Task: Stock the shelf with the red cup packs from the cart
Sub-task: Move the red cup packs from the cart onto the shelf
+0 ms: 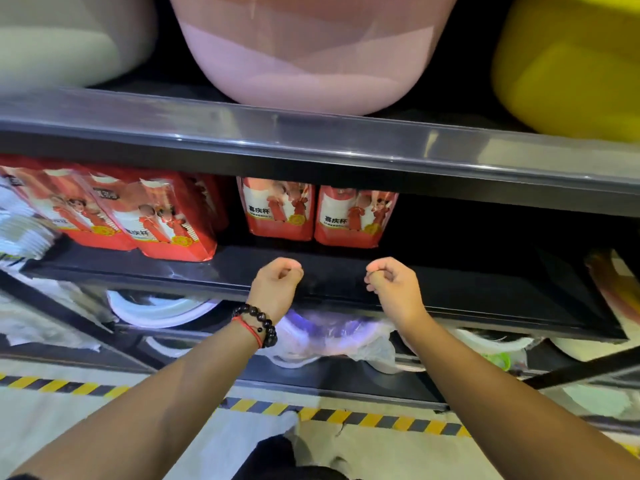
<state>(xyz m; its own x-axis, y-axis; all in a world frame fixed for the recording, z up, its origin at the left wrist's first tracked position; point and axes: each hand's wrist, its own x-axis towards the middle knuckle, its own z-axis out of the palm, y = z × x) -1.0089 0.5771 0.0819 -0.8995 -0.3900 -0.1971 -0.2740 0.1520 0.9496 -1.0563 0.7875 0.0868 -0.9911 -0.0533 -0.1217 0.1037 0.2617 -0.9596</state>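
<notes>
Red cup packs [313, 211]: several on my shelf [450, 292], room remaining rightward. Left hand [275, 284], right hand [391, 284]: fingers curled, empty.

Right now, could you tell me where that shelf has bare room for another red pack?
The shelf is bare right of the two upright packs, and along its front by both hands. The left end is crowded with leaning packs.
</notes>
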